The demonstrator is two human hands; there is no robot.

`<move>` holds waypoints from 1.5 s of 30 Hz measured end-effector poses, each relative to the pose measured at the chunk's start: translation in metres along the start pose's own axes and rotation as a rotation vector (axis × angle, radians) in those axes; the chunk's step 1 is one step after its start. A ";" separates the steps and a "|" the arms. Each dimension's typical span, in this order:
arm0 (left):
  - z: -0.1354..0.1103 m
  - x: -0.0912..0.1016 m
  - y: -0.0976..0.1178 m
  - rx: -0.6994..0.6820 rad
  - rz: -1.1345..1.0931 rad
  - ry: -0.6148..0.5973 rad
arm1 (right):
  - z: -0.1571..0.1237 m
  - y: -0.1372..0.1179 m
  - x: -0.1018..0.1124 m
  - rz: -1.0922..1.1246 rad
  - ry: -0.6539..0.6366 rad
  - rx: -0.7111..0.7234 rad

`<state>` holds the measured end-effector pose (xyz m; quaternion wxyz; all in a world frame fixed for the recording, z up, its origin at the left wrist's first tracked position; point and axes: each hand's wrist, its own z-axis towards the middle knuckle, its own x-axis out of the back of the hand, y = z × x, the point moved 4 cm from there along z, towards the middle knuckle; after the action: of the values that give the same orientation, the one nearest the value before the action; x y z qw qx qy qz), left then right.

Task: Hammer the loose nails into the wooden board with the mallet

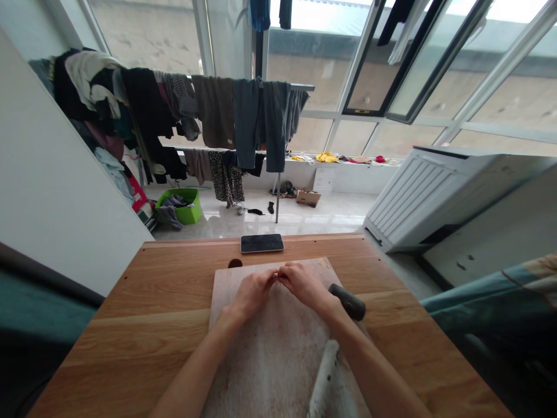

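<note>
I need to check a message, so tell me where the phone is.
In the head view the phone lies flat at the far edge of the wooden table, just beyond the cutting board, ahead of both hands.

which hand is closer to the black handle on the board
Right. The right hand lies just left of the black handle; the left hand is farther left, beyond it.

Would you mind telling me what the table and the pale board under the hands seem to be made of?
The brown table looks like varnished wood: visible grain, plank seams, slight sheen. The pale rectangular board seems unfinished, matte wood, whitish and scuffed; exact material is uncertain.
</note>
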<state>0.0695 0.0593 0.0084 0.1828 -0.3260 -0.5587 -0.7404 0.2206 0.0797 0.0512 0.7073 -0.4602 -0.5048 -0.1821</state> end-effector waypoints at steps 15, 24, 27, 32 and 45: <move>-0.114 0.058 -0.009 -0.106 0.210 0.080 | -0.123 0.001 0.022 0.189 0.289 -0.021; -0.227 0.054 -0.006 -0.303 0.567 0.145 | -0.259 0.107 -0.041 -0.102 0.509 -0.435; -0.229 0.057 -0.009 -0.275 0.617 0.193 | -0.263 0.097 -0.058 -0.063 0.393 -0.448; -0.243 0.085 -0.034 -0.181 0.654 0.260 | -0.240 0.046 -0.065 -0.108 0.291 -0.362; -0.315 0.201 -0.121 0.457 0.565 0.521 | -0.129 -0.125 -0.121 -0.178 0.170 0.182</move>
<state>-0.2401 -0.1830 0.0093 0.5800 -0.2195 -0.5323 -0.5762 0.1493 -0.1170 -0.0057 0.7674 -0.3305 -0.4963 -0.2356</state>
